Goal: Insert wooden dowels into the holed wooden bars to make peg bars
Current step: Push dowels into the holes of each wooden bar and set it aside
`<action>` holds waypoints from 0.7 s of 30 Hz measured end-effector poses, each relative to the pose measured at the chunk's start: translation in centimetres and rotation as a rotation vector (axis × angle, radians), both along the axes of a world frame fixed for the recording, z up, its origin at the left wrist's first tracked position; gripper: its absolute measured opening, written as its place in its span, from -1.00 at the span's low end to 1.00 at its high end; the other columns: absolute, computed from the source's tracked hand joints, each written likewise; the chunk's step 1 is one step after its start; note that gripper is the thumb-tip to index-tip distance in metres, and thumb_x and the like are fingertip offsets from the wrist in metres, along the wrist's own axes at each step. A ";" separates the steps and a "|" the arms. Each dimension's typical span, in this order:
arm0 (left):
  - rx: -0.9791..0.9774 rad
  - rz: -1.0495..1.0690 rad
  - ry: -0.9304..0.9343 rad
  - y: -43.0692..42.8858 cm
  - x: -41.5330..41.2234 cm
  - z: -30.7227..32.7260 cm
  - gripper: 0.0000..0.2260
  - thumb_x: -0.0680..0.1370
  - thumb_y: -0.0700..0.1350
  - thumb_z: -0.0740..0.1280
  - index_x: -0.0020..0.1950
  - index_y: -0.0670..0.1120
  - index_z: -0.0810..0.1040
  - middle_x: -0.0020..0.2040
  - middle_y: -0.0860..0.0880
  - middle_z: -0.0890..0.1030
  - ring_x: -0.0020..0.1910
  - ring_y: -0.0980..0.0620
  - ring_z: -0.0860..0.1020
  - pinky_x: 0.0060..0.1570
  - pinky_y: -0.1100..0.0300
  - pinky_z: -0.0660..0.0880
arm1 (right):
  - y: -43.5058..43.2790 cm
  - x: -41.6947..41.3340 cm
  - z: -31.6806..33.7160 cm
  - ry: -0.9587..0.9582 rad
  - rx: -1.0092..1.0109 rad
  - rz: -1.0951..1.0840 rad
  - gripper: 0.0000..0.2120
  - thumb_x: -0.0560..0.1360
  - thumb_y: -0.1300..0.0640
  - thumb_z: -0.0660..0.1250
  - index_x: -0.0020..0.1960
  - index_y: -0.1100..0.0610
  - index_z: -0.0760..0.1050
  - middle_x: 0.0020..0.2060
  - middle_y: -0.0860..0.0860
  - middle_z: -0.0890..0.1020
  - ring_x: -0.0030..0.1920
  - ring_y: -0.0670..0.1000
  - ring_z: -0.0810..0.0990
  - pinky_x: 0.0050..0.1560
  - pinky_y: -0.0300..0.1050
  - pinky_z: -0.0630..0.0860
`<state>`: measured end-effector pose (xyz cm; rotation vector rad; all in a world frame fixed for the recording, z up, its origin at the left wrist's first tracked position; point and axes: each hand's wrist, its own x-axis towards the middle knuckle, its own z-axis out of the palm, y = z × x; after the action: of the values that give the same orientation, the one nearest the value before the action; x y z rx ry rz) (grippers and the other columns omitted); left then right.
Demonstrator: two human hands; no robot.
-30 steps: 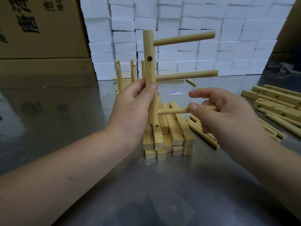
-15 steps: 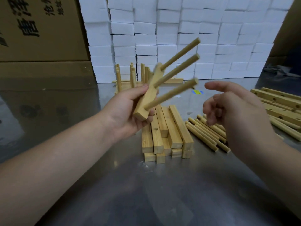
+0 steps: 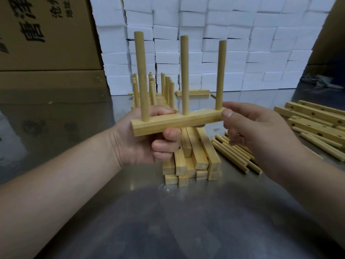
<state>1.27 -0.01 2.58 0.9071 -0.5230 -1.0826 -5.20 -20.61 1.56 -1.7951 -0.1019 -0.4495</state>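
Left hand [image 3: 147, 139] grips the peg bar [image 3: 177, 122] from below, fingers curled round its underside near the left end, thumb hidden behind; right hand [image 3: 252, 131] pinches the bar's right end between thumb and forefinger, its other fingers loosely curled and holding nothing; so the bar is up in the air, level, between the two hands, above the table [image 3: 186, 221]; three dowels [image 3: 184, 75] stand upright out of its top face, one near each end and one in the middle; directly beneath it sits the bar stack [image 3: 196, 157], plain bars laid side by side in layers, ends toward the camera; just right of that, loose dowels [image 3: 237, 156] lie in a bunch flat on the table; further right, holed bars [image 3: 317, 120] are piled near the edge, with a few more dowels beside them; behind the hands, finished bars [image 3: 160, 88] stand in a close row, pegs up, and a single bar [image 3: 194, 92] lies flat just right of them; the table is grey, shiny metal, throwing back blurred reflections; at the back rises a wall of white foam blocks [image 3: 224, 43]; on the left, big cardboard boxes [image 3: 46, 34] with black printed characters; at far right, more brown cardboard.
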 end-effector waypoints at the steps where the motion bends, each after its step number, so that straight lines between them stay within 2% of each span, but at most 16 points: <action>1: -0.006 -0.026 0.002 0.1 0.1 -0.1 -0.88 0.45 -0.14 0.33 -0.17 -0.20 0.50 -0.43 -0.09 0.55 -0.53 0.03 0.50 -0.49 0.27 0.42 | 0.0 0.0 0.0 0.001 0.003 0.011 -0.92 0.45 0.00 0.30 -0.08 -0.09 0.55 -0.49 -0.14 0.51 -0.42 -0.18 0.48 -0.25 -0.18 0.47; 4: 0.033 0.020 -0.023 0.2 0.2 0.1 -0.76 0.47 -0.05 0.27 -0.21 -0.20 0.59 -0.36 -0.10 0.61 -0.52 0.04 0.51 -0.49 0.27 0.46 | 0.1 0.1 0.1 -0.022 0.061 0.025 -0.90 0.47 0.07 0.31 -0.13 0.02 0.59 -0.51 -0.12 0.46 -0.45 -0.15 0.42 -0.31 -0.20 0.45; 6: 0.120 0.228 -0.058 0.0 0.5 0.3 -0.62 0.48 0.04 0.17 -0.23 -0.20 0.64 -0.36 -0.10 0.62 -0.59 0.08 0.45 -0.58 0.31 0.41 | -0.1 0.1 0.3 -0.039 0.123 -0.018 -0.91 0.48 0.11 0.31 -0.14 0.06 0.59 -0.51 -0.13 0.46 -0.46 -0.16 0.41 -0.32 -0.22 0.48; 8: 0.196 0.512 -0.118 -0.2 1.1 0.0 -0.54 0.57 0.10 0.06 -0.09 -0.19 0.62 -0.38 -0.10 0.60 -0.63 0.10 0.35 -0.65 0.36 0.31 | -0.4 0.3 0.4 -0.049 0.129 -0.108 -0.91 0.49 0.09 0.31 -0.14 0.04 0.58 -0.53 -0.13 0.47 -0.47 -0.18 0.44 -0.25 -0.19 0.52; 10: 0.252 0.724 -0.210 -0.4 1.5 -0.6 -0.52 0.60 0.16 0.02 0.00 -0.17 0.57 -0.37 -0.10 0.60 -0.63 0.12 0.31 -0.64 0.36 0.28 | -0.8 0.5 0.3 -0.049 0.108 -0.192 -0.91 0.49 0.06 0.31 -0.14 0.02 0.58 -0.55 -0.12 0.48 -0.48 -0.20 0.45 -0.14 -0.10 0.56; 13: 0.272 0.851 -0.423 -0.7 1.5 -1.1 -0.69 0.58 0.03 0.19 0.13 -0.18 0.51 -0.27 -0.07 0.64 -0.56 0.12 0.41 -0.56 0.32 0.40 | -0.8 0.7 0.2 -0.034 0.083 -0.235 -0.91 0.49 0.06 0.31 -0.13 0.02 0.58 -0.55 -0.12 0.50 -0.47 -0.20 0.48 -0.09 -0.06 0.57; 16: 0.356 0.921 -0.673 -0.7 1.2 -1.2 -0.85 0.52 -0.17 0.31 0.08 -0.05 0.51 -0.28 0.01 0.67 -0.51 0.14 0.48 -0.47 0.32 0.46 | -0.8 0.8 0.1 -0.032 0.099 -0.254 -0.91 0.49 0.07 0.31 -0.15 -0.02 0.58 -0.51 -0.10 0.52 -0.45 -0.17 0.50 -0.16 -0.15 0.59; 18: 0.392 0.967 -0.761 -0.5 1.4 -1.4 -0.85 0.52 -0.19 0.31 0.06 0.00 0.50 -0.28 0.07 0.68 -0.50 0.17 0.49 -0.45 0.34 0.47 | -0.8 1.0 0.0 -0.037 0.126 -0.247 -0.91 0.51 0.11 0.29 -0.11 -0.03 0.56 -0.43 -0.08 0.57 -0.44 -0.17 0.52 -0.26 -0.26 0.58; 21: 0.354 1.073 -0.736 0.1 2.4 -1.5 -0.72 0.52 -0.22 0.31 0.23 -0.10 0.47 -0.30 0.09 0.67 -0.49 0.19 0.52 -0.42 0.36 0.49 | -0.9 1.2 -0.1 -0.021 0.163 -0.226 -0.86 0.53 0.14 0.25 0.04 -0.05 0.50 -0.31 -0.05 0.65 -0.40 -0.15 0.55 -0.28 -0.28 0.56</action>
<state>3.63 0.05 1.04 1.6411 -0.3360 0.1801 -4.04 -21.46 1.46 -1.6481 0.1215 -0.6197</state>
